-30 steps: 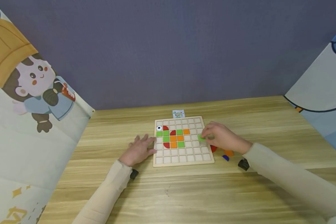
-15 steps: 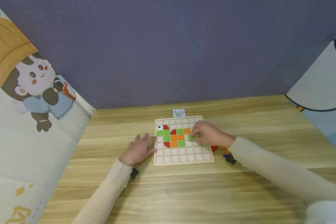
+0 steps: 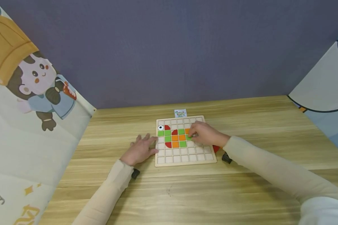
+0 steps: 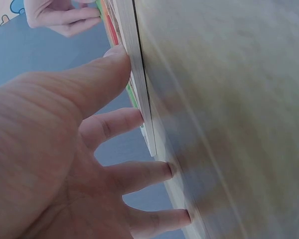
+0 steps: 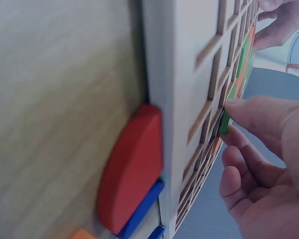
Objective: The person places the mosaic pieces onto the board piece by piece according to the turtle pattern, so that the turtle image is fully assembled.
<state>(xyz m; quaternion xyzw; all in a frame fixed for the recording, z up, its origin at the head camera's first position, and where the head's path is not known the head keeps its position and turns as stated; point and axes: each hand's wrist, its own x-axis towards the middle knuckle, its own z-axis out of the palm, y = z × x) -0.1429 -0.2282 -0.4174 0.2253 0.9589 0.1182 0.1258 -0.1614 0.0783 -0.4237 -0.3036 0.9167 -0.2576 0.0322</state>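
Observation:
A wooden grid board (image 3: pixel 186 164) lies on the table, with green, orange and red tiles and a round eye tile (image 3: pixel 160 127) set in its cells. At its left edge, my left hand (image 3: pixel 140 151) has its fingers spread; the thumb (image 4: pixel 120 57) and index finger touch the rim, while other fingertips rest on the table. Between thumb and index finger, my right hand (image 3: pixel 206 132) pinches a green tile (image 5: pixel 224 122) at a cell right of the orange tiles. How deep that tile sits in the cell is hard to tell.
Behind the board lies a small printed card (image 3: pixel 180 113). Against the board's right side are a red rounded piece (image 5: pixel 134 169), blue pieces (image 5: pixel 142 209) and an orange piece (image 5: pixel 82 234). A dark wall (image 3: pixel 169 53) stands at the table's back.
My right hand has carried the green tile leftward from the board's right edge to a cell beside the orange tiles. The left hand has stayed at the left edge.

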